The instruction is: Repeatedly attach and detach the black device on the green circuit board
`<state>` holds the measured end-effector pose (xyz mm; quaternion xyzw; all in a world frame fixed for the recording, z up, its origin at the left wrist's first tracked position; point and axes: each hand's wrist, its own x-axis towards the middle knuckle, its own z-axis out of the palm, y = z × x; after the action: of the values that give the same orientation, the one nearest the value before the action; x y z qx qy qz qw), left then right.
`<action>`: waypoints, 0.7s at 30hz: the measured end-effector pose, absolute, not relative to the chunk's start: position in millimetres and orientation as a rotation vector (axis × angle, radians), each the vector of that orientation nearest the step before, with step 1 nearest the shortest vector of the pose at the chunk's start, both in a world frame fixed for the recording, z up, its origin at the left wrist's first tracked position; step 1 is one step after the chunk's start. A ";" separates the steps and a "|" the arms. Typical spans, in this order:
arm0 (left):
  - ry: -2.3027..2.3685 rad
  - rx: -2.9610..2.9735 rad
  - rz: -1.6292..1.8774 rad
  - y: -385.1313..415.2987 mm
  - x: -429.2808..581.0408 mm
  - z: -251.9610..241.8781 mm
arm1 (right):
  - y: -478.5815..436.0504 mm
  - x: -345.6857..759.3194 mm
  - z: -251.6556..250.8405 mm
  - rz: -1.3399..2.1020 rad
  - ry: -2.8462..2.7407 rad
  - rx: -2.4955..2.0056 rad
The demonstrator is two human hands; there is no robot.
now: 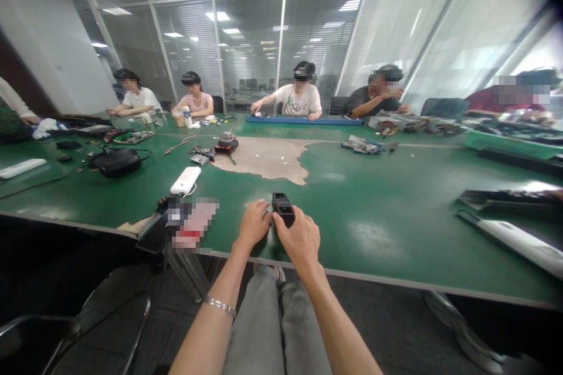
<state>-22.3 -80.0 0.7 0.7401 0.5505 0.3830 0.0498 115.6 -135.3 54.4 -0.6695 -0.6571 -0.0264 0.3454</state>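
Near the front edge of the green table, a small black box-shaped device (282, 204) stands with its long side pointing away from me. My right hand (301, 237) grips it from the right, thumb on the near left side and fingers wrapped along the right. Just left of the device is my left hand (254, 224), its fingers loosely bent and a little apart, with nothing visible in them. A narrow gap shows between those fingertips and the device. The underside of the device is hidden by the right hand.
A white power bank (185, 180) with a cable lies to the left, by a blurred-out packet (196, 222). Farther back are a motor-like part (227, 142), gloves (363, 145) and a black pouch (115, 161). Long covers (523, 237) lie right. Several people sit opposite.
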 end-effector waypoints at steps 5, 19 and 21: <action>1.686 2.248 1.159 -80.0 -21.5 1.6 | -138.9 115.1 50.7 -0.081 -1.708 -1.749; 1.692 2.240 1.171 -76.1 -21.0 0.6 | -140.3 120.7 17.2 -0.044 -1.699 -1.652; 1.691 2.247 1.161 -76.0 -20.8 0.6 | -140.1 121.8 15.3 -0.028 -1.703 -1.674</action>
<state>-20.8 -76.0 0.6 0.7377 0.5550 0.3811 0.0494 121.8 -140.1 15.3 -0.6519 -0.6631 -0.0109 0.3676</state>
